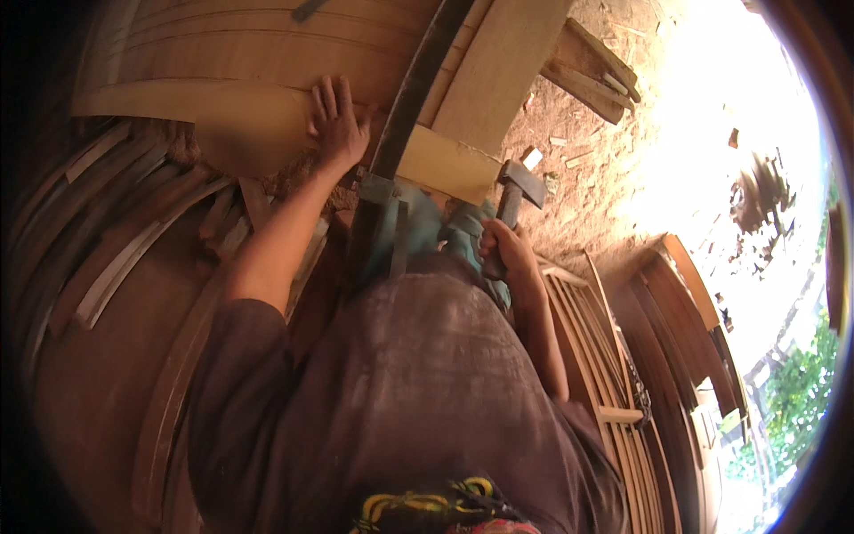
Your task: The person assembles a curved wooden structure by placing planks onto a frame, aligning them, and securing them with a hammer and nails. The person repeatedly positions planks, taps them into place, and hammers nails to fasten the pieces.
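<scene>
Nearest to us is the dark shirt (427, 347) we look down over, with greenish trousers (418, 218) showing beyond its hem. Our right hand (511, 249) has its grip closed around the handle of a hammer-like tool (523, 184), whose dark metal head points away from us, just beside the corner of a pale board (449, 165); whether the two touch we cannot tell. Our left hand (341, 133) has a wide grip holding nothing, its fingers spread on the near edge of a broad wooden panel (267, 44). Between our hands, a long dark bar (418, 84) slants away alongside the panel. To our left we see stacked planks (98, 240); to our right a slatted wooden frame (583, 356) leans. Farther out, wood offcuts (592, 76) lie on sandy ground (569, 200), and past the glare we make out green foliage (805, 383).
</scene>
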A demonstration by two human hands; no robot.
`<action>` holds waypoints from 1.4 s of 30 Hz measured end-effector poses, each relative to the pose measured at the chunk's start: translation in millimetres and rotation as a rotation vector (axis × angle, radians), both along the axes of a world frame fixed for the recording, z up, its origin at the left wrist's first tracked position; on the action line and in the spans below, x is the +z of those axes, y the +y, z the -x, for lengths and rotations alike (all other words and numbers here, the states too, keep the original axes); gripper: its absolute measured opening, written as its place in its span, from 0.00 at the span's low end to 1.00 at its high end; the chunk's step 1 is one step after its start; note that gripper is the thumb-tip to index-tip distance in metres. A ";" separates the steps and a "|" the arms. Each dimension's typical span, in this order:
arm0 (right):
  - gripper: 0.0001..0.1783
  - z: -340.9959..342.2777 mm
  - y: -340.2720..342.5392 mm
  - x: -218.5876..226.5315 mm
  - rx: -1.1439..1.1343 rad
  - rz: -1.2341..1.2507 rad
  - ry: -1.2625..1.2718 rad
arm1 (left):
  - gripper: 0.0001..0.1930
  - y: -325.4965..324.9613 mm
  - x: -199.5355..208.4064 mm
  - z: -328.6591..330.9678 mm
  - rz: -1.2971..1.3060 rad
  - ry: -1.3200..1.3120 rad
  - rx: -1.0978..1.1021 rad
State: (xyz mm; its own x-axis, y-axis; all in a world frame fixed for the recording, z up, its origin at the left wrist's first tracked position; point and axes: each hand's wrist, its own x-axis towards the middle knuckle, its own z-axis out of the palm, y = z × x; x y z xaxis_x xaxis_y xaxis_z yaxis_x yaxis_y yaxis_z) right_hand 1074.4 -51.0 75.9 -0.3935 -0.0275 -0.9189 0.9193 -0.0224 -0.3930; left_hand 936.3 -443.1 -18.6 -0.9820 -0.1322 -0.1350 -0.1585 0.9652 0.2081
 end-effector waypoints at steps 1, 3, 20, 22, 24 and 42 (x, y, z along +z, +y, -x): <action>0.08 15.8 -2.6 17.6 0.002 0.136 -0.061 | 0.43 -3.4 -2.2 -7.7 -0.008 0.010 -0.011; 0.08 21.3 26.2 39.9 -0.110 0.192 -0.079 | 0.43 -9.3 -4.7 19.7 -0.011 0.036 -0.011; 0.08 41.8 5.4 29.4 0.005 0.230 -0.173 | 0.44 -8.2 -7.3 17.4 -0.016 0.006 0.005; 0.13 4.3 38.7 26.0 -0.067 0.204 -0.075 | 0.44 -3.9 -7.7 6.9 -0.028 -0.018 0.006; 0.12 1.2 39.7 38.4 -0.284 0.026 -0.071 | 0.44 -7.3 -4.6 13.5 -0.039 -0.003 0.001; 0.10 12.7 28.4 34.2 -0.041 0.102 -0.100 | 0.44 -7.9 -12.2 14.2 -0.030 -0.039 0.025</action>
State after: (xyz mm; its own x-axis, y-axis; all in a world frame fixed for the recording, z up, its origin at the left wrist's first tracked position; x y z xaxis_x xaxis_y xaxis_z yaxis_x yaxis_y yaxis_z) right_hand 1061.7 -22.5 110.1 -0.3028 -0.1089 -0.9468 0.9512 -0.0959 -0.2932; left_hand 922.1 -450.9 -30.8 -0.9723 -0.1523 -0.1771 -0.1914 0.9540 0.2305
